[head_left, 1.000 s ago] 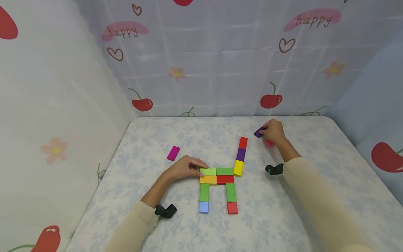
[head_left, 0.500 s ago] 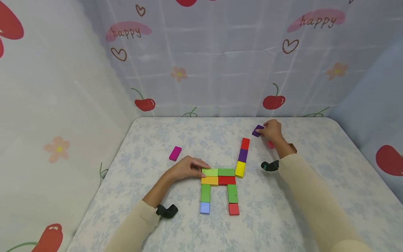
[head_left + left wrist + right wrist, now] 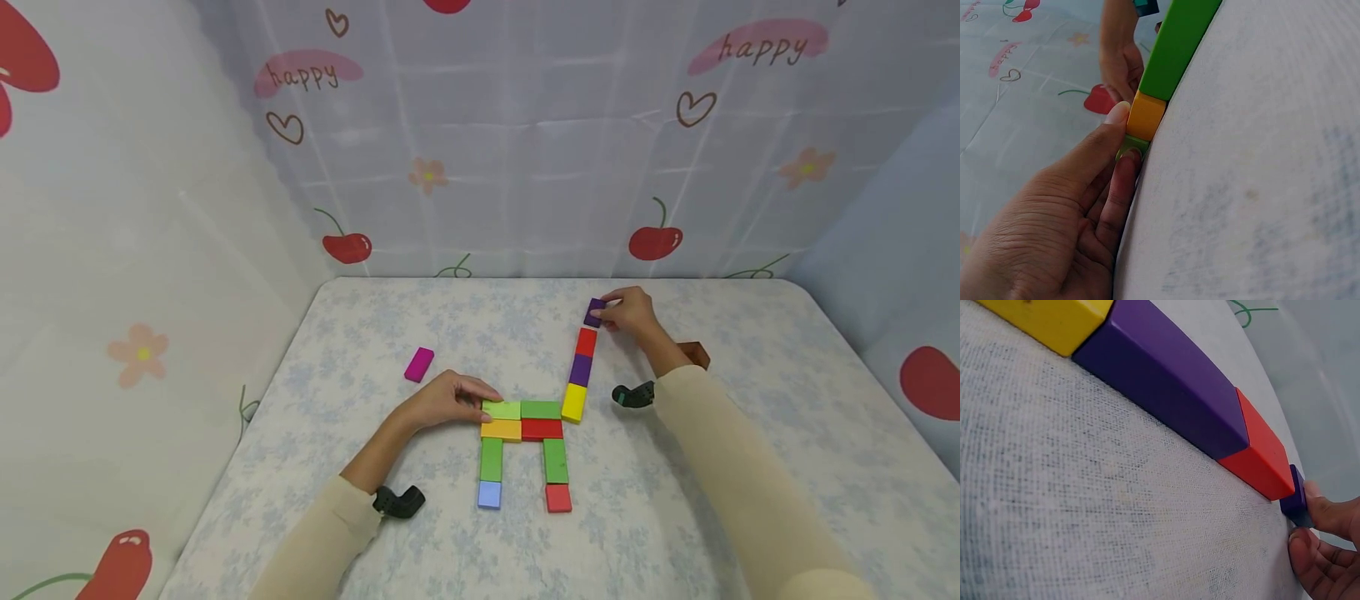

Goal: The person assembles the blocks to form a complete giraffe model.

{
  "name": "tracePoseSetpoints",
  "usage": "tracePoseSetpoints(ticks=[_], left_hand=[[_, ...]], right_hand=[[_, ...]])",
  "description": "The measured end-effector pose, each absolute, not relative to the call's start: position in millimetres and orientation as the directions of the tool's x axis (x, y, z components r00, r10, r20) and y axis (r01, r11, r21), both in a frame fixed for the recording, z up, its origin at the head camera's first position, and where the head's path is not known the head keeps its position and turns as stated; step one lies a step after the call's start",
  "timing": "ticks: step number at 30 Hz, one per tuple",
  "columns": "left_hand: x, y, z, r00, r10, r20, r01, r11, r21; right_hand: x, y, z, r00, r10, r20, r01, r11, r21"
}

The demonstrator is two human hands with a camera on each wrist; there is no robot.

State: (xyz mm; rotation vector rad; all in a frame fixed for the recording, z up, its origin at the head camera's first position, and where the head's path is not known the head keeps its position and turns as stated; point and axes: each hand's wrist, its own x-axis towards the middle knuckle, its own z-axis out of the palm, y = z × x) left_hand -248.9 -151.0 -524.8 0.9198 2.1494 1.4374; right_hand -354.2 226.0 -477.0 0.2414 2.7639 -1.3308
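Observation:
My right hand [image 3: 630,311] pinches a purple block [image 3: 593,312] between thumb and fingers at the far end of a slanting column. A narrow gap shows between it and the red block [image 3: 587,342]; another purple block [image 3: 581,369] and a yellow block [image 3: 574,402] continue the line. My left hand [image 3: 446,398] holds the left end of a light green block [image 3: 501,410] in a flat block figure, its thumb against the orange block [image 3: 1146,116] in the left wrist view. Beside them lie a green block [image 3: 541,410] and a dark red block [image 3: 542,429].
Two green blocks reach down like legs, ending in a blue block [image 3: 490,495] and a light red block [image 3: 558,498]. A magenta block [image 3: 419,365] lies alone at left. A brown block [image 3: 694,354] is partly hidden behind my right wrist. A printed curtain backs the table [image 3: 360,325].
My right hand has carried the purple block leftward and turned it in line with the red block's far end. The brown block has come into sight behind the wrist. My left hand stays put.

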Motion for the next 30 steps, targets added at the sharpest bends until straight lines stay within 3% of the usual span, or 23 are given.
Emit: tracePoseSetpoints(ticks=[30], left_hand=[[-246.4,-150.6,-522.0,-0.701,0.713,0.033,0.289,0.242,0.926]], right_hand=[[-347.6,230.3,-474.4,-0.986,-0.004,-0.165,0.123,0.655,-0.746]])
